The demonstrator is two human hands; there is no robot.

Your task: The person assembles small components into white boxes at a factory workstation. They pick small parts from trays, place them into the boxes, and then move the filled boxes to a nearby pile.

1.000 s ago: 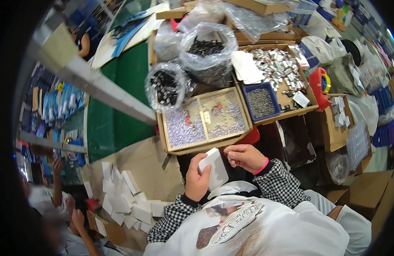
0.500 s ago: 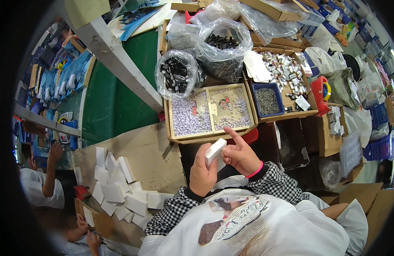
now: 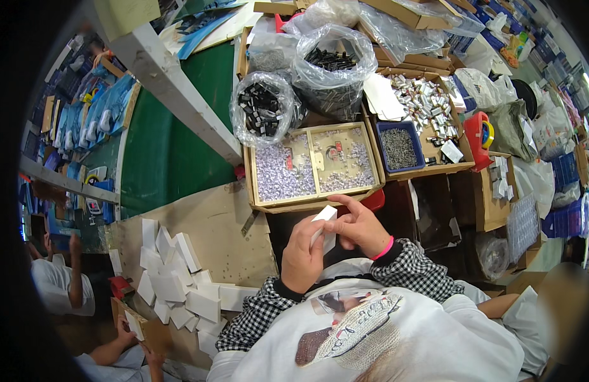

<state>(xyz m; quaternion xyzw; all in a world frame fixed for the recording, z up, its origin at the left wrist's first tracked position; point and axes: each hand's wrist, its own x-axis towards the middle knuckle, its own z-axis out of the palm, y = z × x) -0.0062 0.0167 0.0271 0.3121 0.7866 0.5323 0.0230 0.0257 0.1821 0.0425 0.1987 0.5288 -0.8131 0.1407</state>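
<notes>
In front of my chest my left hand (image 3: pixel 301 258) is wrapped round a small flat white box (image 3: pixel 325 218), held upright on its edge. My right hand (image 3: pixel 364 230) is at the box's other side. Its thumb and bent fingers press on the box, and its index finger curves above the top end. The far faces of the box are hidden by my fingers. To my left, a heap of similar white boxes (image 3: pixel 173 280) lies on a brown cardboard sheet (image 3: pixel 243 216).
Beyond my hands is a two-part wooden tray (image 3: pixel 315 167) of tiny pale pieces. Clear bags (image 3: pixel 264 108) of black parts, a blue bin (image 3: pixel 399 148) of small metal parts and a carton of silvery pieces (image 3: pixel 428 105) stand behind. A metal post (image 3: pixel 173 89) slants at left; another person's hands (image 3: pixel 132 337) work at lower left.
My right hand has shifted slightly left, its thumb and fingers closing on the box. The index finger, stretched out before, now bends over it. The person at lower left moved their hands.
</notes>
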